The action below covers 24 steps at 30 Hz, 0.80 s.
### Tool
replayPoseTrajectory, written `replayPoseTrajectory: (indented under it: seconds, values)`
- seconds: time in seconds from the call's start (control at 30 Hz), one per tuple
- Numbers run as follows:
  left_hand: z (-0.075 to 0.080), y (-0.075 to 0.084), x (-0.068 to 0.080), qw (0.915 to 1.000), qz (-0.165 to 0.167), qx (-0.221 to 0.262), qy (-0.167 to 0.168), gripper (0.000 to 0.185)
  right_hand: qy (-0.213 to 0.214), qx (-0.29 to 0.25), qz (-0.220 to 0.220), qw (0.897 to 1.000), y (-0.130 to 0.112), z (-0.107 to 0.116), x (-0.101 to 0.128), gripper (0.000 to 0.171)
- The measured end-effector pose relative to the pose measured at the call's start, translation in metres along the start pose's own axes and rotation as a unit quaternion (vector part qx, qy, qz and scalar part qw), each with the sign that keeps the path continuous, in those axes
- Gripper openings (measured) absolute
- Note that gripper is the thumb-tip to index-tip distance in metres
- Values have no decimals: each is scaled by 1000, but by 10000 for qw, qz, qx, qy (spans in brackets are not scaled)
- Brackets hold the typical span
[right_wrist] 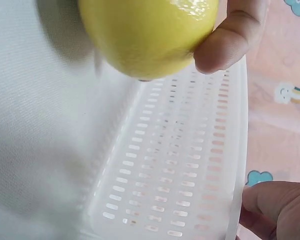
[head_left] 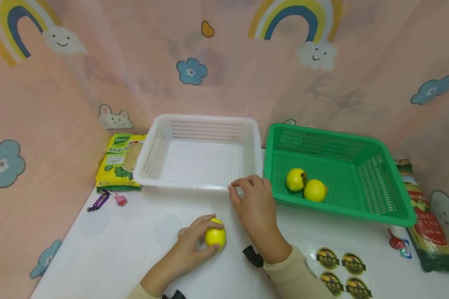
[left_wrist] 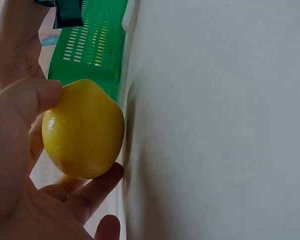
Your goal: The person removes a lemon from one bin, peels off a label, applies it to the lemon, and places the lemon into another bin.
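My left hand (head_left: 190, 244) holds a yellow lemon (head_left: 215, 236) between thumb and fingers, low over the white table in front of the baskets. Seen from the left wrist, the lemon (left_wrist: 84, 130) is smooth and shiny, with the thumb at its upper left and fingertips under it. My right hand (head_left: 257, 207) pinches the front rim of a white plastic basket (head_left: 194, 185) near its right corner. In the right wrist view the right hand (right_wrist: 285, 210) is at that rim, and the lemon (right_wrist: 150, 35) is close above. The basket's visible inside holds nothing.
Beside it stands a green basket (head_left: 346, 214) with two yellow fruits (head_left: 315, 190). A yellow Knorr bag (head_left: 116, 164), a purple-wrapped candy (head_left: 98, 201) and a pink lollipop (head_left: 120, 199) lie left. At right are a red-green packet (head_left: 430, 220), a red lollipop (head_left: 395, 241) and round stickers (head_left: 353, 263).
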State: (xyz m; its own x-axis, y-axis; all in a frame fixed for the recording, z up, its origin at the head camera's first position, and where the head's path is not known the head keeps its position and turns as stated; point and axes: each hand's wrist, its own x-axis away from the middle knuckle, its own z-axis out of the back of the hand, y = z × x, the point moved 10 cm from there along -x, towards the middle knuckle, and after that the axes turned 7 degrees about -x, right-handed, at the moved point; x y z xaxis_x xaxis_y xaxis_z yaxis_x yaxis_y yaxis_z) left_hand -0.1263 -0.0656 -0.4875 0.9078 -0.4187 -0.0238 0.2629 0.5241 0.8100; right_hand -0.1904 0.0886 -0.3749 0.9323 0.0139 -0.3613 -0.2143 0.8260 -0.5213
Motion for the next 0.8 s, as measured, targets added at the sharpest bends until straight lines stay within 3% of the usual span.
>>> replayPoseTrajectory:
  seconds: [0.43, 0.57, 0.7, 0.8]
  values:
    - [-14, 11, -2, 9938, 96, -1074, -283, 37, 108, -112, 43, 9999, 2, 3, 1, 16]
    - [-20, 12, -4, 9926, 127, -1161, -319, 38, -35, -268, 94, 9996, 7, 3, 0, 17]
    - [-19, 12, -2, 9950, 188, -968, -168, 41, -194, -1037, 78, 9944, 18, 12, -1, 19]
    - [-14, 15, 1, 9964, 183, -827, 29, 48, -55, -1735, -21, 9848, 31, 36, 5, 20]
